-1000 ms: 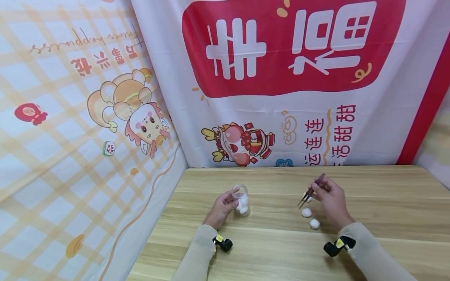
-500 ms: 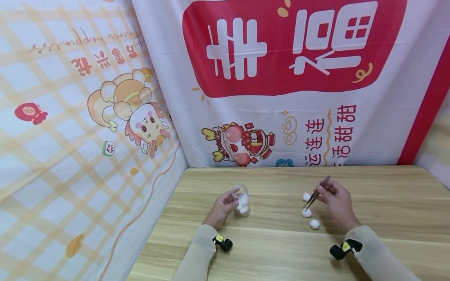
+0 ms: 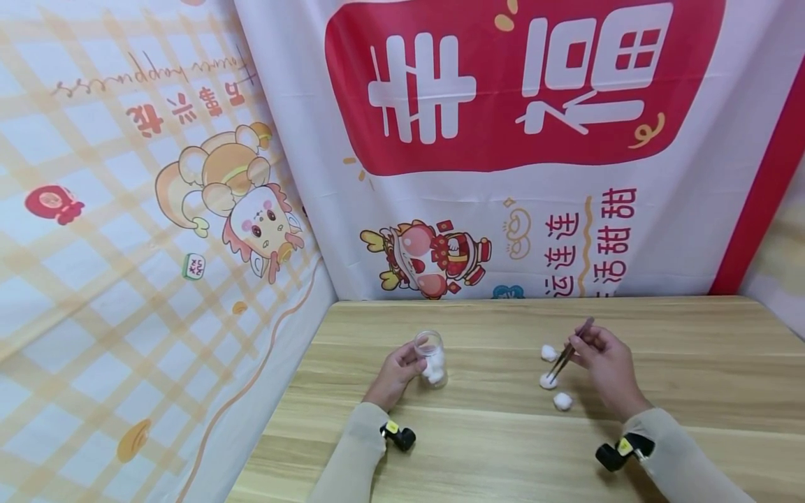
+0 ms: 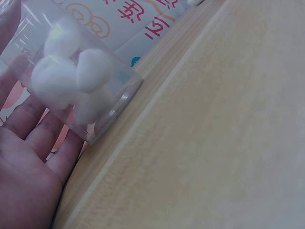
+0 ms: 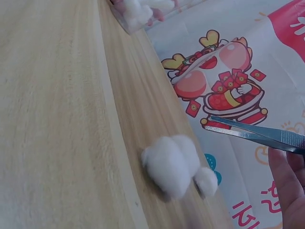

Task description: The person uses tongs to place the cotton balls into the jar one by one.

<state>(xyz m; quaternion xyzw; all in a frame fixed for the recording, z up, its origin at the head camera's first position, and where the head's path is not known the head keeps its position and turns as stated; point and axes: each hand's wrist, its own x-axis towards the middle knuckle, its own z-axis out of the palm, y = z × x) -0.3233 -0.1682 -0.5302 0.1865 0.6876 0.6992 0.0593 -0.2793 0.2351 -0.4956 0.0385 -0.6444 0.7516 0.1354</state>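
A clear open-topped jar [image 3: 439, 377] stands on the table at centre-left, with several cotton balls [image 4: 55, 81] inside. My left hand [image 3: 393, 377] holds it from the left side, fingers round the back in the left wrist view. My right hand [image 3: 608, 367] pinches dark metal tweezers [image 3: 571, 348], their prongs slightly spread. In the head view the tips overlap the middle cotton ball [image 3: 546, 383]; in the right wrist view the tweezers [image 5: 259, 135] show nothing between the tips, apart from the cotton [image 5: 169, 167]. One cotton ball [image 3: 548, 353] lies behind, another [image 3: 562, 402] in front.
The wooden table [image 3: 490, 447] meets a printed cloth [image 3: 478, 188] hanging along its back edge. A checked cloth [image 3: 126, 293] covers the left side. Black cameras sit on both wrists, over beige sleeves.
My right hand has shifted right and slightly nearer, bringing the tweezer tips from left of the cotton balls over the middle one. The rear ball shows fully. Left hand and jar have stayed put.
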